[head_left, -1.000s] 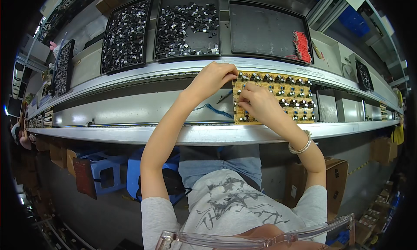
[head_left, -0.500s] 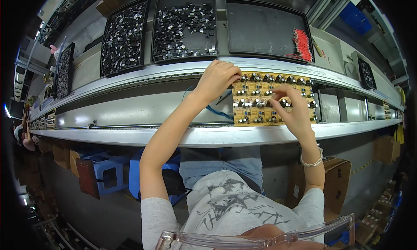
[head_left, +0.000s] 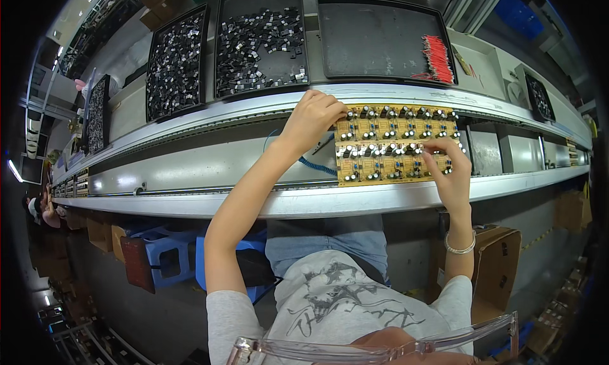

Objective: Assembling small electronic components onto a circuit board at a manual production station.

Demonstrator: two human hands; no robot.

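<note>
A yellow-brown panel of circuit boards (head_left: 379, 136) lies across the two rails, with rows of black and white-topped cylindrical components standing on it. At its far left corner my left hand (head_left: 312, 119) has its fingers curled closed on the edge; the fingertips are partly hidden. Over the right part of the panel hovers my right hand (head_left: 451, 168), thumb and forefinger pinched close to the components. Whatever sits between those fingertips is too small to make out. A blue coiled cord (head_left: 317, 167) runs beneath the rails, left of the panel.
Beyond the far rail (head_left: 254, 105) stand two black trays of small black parts (head_left: 177, 63) (head_left: 260, 51) and a black tray (head_left: 374, 38) with red wire leads (head_left: 438, 59) at its right end. The near rail (head_left: 304, 201) runs before me. Blue stools (head_left: 168, 257) and a cardboard box (head_left: 501, 270) are below.
My right hand has moved to the right over the panel, its fingertips still close together. My left hand stays at the far left corner. The whole view has shifted slightly.
</note>
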